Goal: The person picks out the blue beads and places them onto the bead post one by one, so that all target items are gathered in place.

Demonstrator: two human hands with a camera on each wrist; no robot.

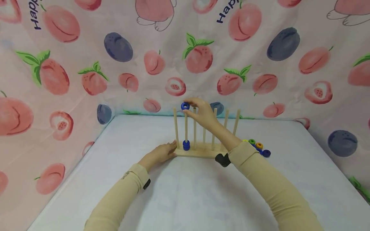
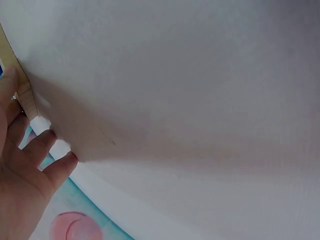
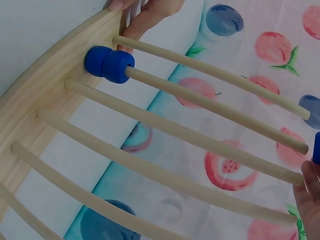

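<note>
My right hand [image 1: 204, 115] pinches a blue ring bead [image 1: 182, 106] between thumb and fingers, right at the top of the second peg [image 1: 186, 126] from the left. In the right wrist view only an edge of this bead [image 3: 317, 149] shows. Two more blue beads [image 3: 117, 67] sit stacked at the foot of the same peg. The pegs rise from a long wooden base [image 1: 199, 154]. At its left end my left hand [image 1: 162, 152] grips the base; in the left wrist view the other fingers [image 2: 61, 169] spread toward the cloth.
Right of the rack lie several loose beads, among them an orange one [image 1: 259, 145], a green one [image 1: 251, 141] and a dark blue one [image 1: 266, 153], partly behind my right sleeve [image 1: 260, 179]. A white cloth [image 1: 173, 199] covers the table. Fruit-printed fabric [image 1: 156, 89] hangs behind.
</note>
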